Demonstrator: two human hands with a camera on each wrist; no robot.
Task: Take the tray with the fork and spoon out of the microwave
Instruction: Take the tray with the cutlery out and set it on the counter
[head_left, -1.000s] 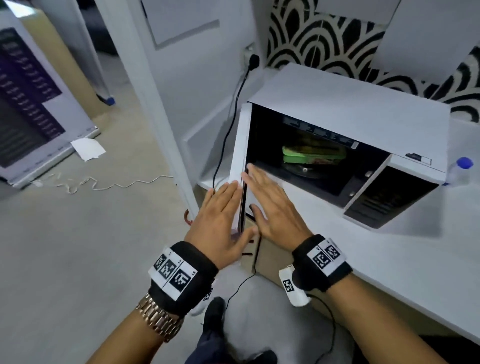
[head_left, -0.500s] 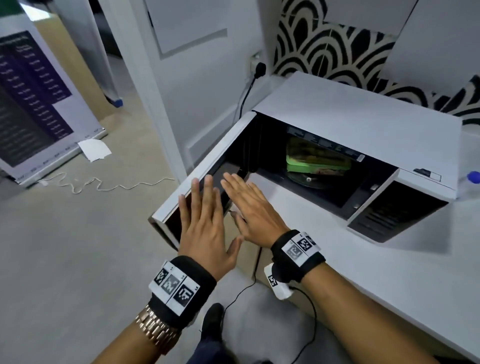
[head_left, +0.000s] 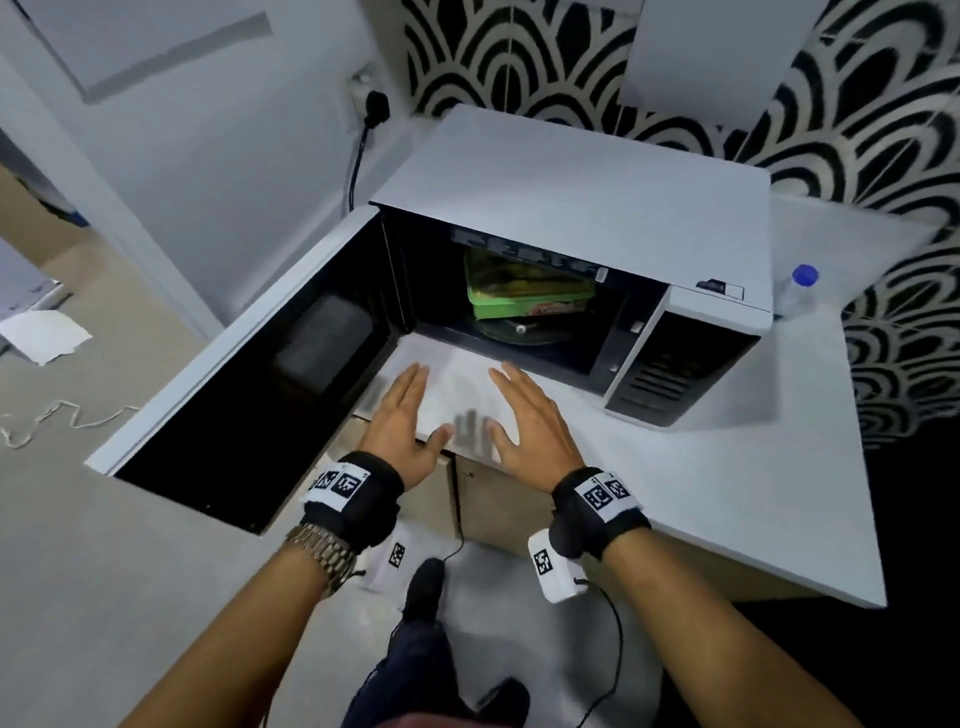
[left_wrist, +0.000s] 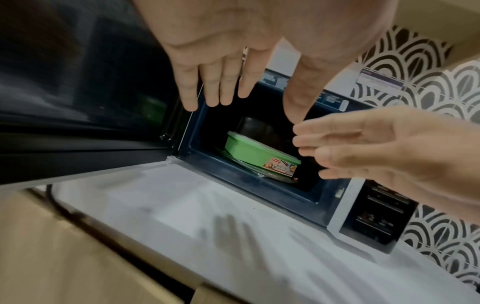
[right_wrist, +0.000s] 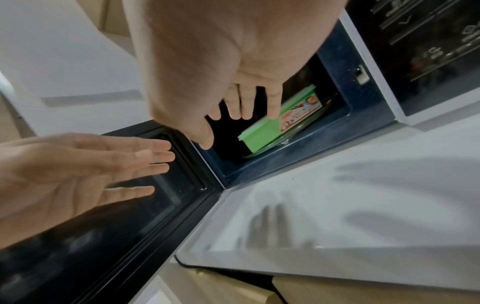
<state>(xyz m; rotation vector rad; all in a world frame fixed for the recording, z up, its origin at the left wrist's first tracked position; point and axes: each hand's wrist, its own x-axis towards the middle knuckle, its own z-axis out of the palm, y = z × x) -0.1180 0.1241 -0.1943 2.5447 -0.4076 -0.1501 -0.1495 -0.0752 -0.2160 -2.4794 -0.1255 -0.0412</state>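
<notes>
your left hand (head_left: 402, 434) and right hand (head_left: 535, 428) hover above the white table (head_left: 727, 493), side by side just in front of the microwave (head_left: 571, 218). both have a slack grip: fingers straight and spread, holding nothing and touching nothing. the microwave door (head_left: 249, 374) stands swung wide to your left, its dark inner face toward you.

the one green tray (head_left: 519, 301) sits inside the cavity on the glass turntable (head_left: 519, 332), well apart from both hands. from the head view you see only its top through a clear lid, with something yellowish inside; whether that is the fork and spoon you cannot tell. the left wrist view gives you what the head view does not: the tray's (left_wrist: 257, 153) green side wall and a printed label at its near corner. the right wrist view shows the same tray (right_wrist: 270, 125) with the label facing out, and your left hand beside the door's inner pane.

only the head view takes in one bottle with a blue cap (head_left: 800, 288) to the right of the microwave, one plug in the wall socket (head_left: 375, 106), and one sheet of paper (head_left: 44, 335) on the floor.
</notes>
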